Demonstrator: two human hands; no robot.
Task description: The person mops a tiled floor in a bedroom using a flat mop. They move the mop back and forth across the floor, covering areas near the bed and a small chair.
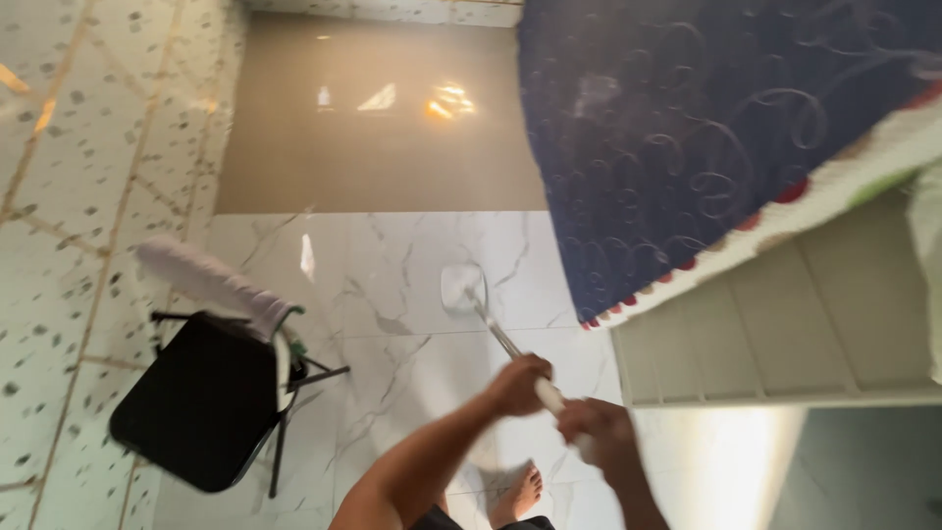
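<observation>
— Flooring: white marble-look tiles point(392, 294) across the middle of the frame, a glossy brown panel point(373, 128) in the upper centre, speckled tiling point(78, 196) down the left edge. What stands on it?

— Item one: black folding chair point(201, 397), lower left, with a pale cloth point(211, 280) draped over its top edge. Item two: dark blue mattress point(706, 128) with a swirl pattern, upper right, lying on a white slatted bed frame point(785, 324) at the right.

— And the hands?

— Left hand point(518, 385), lower centre, closed around a pale handle point(549, 396). Right hand point(601, 424), just below and to the right of it, also closed on that handle, lower down. Both blurred, so the fingers cannot be told apart.

— Where does the handle lead?

— Up and to the left as a thin metal shaft, ending in a whitish mop head point(461, 288) on the marble tiles at mid-frame, just left of the mattress edge. One bare foot point(520, 494) shows at the bottom centre.
</observation>
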